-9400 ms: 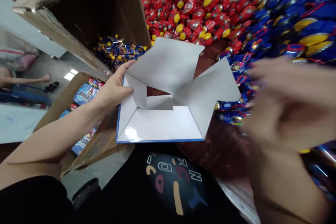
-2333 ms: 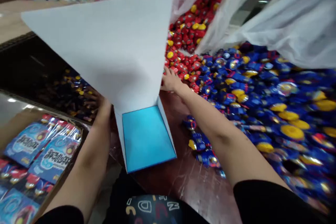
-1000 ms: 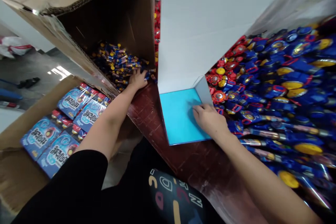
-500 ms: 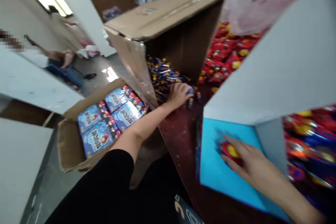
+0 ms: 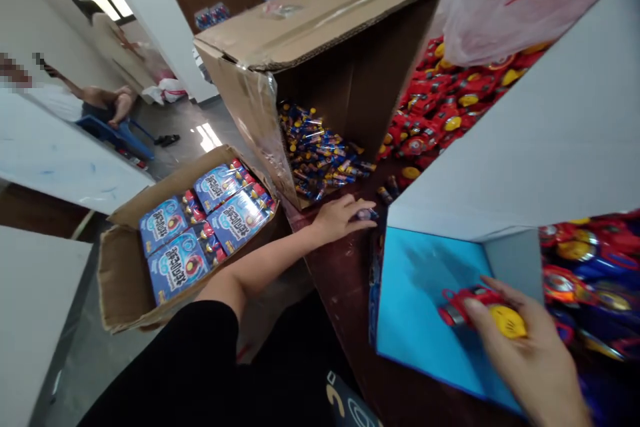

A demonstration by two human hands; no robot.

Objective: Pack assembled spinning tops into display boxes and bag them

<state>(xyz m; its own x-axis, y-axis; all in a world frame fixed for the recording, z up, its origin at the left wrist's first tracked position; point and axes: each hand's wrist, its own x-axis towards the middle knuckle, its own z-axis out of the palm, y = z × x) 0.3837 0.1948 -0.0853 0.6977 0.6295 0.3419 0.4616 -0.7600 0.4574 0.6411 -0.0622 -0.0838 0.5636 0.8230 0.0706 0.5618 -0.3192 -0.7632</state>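
My left hand is over the dark red table, its fingers closed around a small blue tube. Just beyond it, a tipped cardboard box holds a pile of small blue tubes with yellow ends. My right hand grips a red toy with a yellow round part above the bright blue inside of an open box. Two small tubes lie beside that box's upper left corner.
Many red and yellow toys lie behind the white panel; red and blue ones are at right. A carton of blue packages stands at left. Two people are in the background, one seated.
My left hand has come out of the pile of tubes toward the blue box, with a tube in its fingers. My right hand has moved right and nearer with the red toy.
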